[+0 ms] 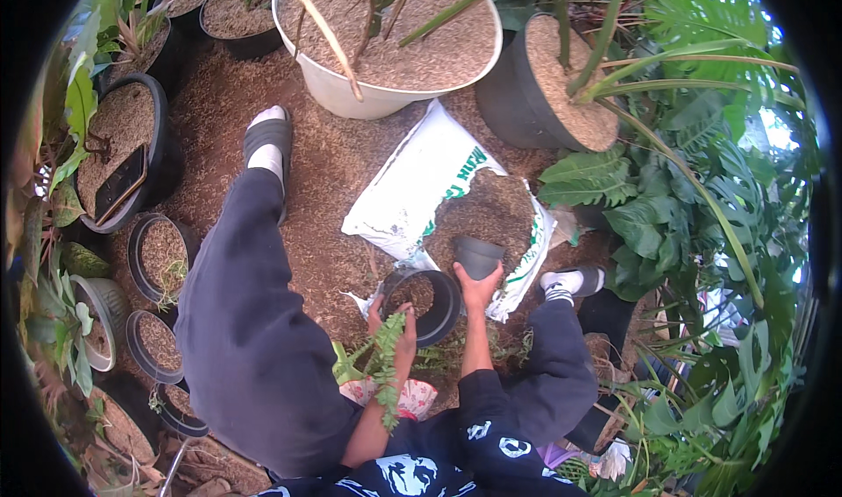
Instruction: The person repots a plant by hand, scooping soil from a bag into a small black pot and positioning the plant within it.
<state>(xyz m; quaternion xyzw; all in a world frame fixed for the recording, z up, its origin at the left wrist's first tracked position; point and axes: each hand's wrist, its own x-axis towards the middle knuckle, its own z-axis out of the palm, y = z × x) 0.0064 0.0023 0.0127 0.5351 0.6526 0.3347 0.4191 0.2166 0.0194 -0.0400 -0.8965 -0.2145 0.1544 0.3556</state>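
Fern fronds [386, 357] hide left hand [392, 332] fingers

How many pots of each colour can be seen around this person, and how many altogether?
Black pots: 9, among them the one by the left hand at and the small one in the right hand at.
White pots: 2, one large, one ribbed.
Total: 11 pots.

Small scoop pot [478, 256]: dark grey. Larger pot [436, 302]: black, brown fill. Soil bag [412, 185]: white, green lettering. Fern sprig [386, 357]: green. Trousers [250, 339]: dark navy, plain. Shirt [438, 466]: black with white pattern. Big planter [351, 93]: white. Sandal [268, 137]: black, over white sock.
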